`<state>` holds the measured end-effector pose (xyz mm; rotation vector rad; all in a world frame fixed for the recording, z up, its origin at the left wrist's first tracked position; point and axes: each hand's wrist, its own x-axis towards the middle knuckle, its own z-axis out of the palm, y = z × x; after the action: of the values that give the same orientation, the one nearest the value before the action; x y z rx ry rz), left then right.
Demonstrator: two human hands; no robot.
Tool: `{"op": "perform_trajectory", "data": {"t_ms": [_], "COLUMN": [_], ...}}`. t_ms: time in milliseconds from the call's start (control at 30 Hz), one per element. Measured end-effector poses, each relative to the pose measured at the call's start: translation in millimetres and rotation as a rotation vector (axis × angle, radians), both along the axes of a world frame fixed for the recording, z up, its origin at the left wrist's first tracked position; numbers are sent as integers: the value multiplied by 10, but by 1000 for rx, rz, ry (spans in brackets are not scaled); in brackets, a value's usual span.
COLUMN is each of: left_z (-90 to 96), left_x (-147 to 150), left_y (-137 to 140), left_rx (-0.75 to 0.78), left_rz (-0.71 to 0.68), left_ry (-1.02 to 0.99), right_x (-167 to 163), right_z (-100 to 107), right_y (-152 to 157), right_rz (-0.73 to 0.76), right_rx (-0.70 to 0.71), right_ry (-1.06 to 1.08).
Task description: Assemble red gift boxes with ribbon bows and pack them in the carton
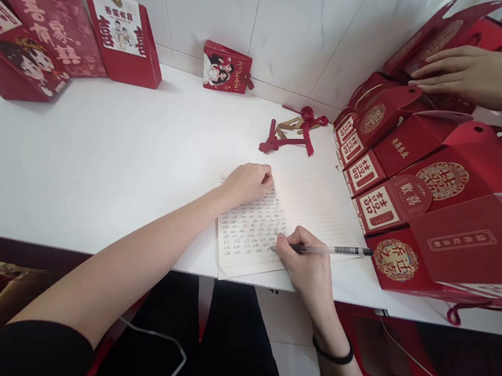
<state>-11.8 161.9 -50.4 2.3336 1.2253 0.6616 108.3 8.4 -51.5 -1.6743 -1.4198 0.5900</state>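
Observation:
My right hand (310,264) grips a clear-barrelled pen (341,251), its tip against the lower part of a notebook page filled with rows of handwritten numbers. The notebook (233,266) lies open near the table's front edge, with a lined, blank-looking page on its right side. Curled into a loose fist, my left hand (249,183) rests on the top of the written page, and nothing shows in its fingers. A black band (333,353) circles my right wrist.
Red gift boxes (397,192) crowd the right side, with another person's hand (469,73) over them. Ribbons (300,133) and a small red box (226,68) lie near the tiled wall. Red gift bags (57,30) stand at the left on the white table (91,175).

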Motion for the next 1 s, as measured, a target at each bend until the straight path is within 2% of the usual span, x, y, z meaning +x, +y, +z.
{"op": "perform_trajectory", "data": {"t_ms": [500,633,800,900,1000], "left_z": [7,-15,-41,-35,-29], "left_x": [-1,4,8,-54,-232], "left_y": [-11,4,-6,49,218], "left_rx": [-13,-50,-162,-131,-58], "left_rz": [-1,1,46,123,287], "left_ry": [-13,-62,-285,-360,-464], "right_x": [2,52,91,91,61], "right_z": [-3,-17,-53,-103,-143], "right_y": [11,12,-12,-2,26], "right_rz": [0,-76,-190,-199,-169], "right_rx": [19,63,85,38,-1], "right_ry": [46,335,719,775,752]}}
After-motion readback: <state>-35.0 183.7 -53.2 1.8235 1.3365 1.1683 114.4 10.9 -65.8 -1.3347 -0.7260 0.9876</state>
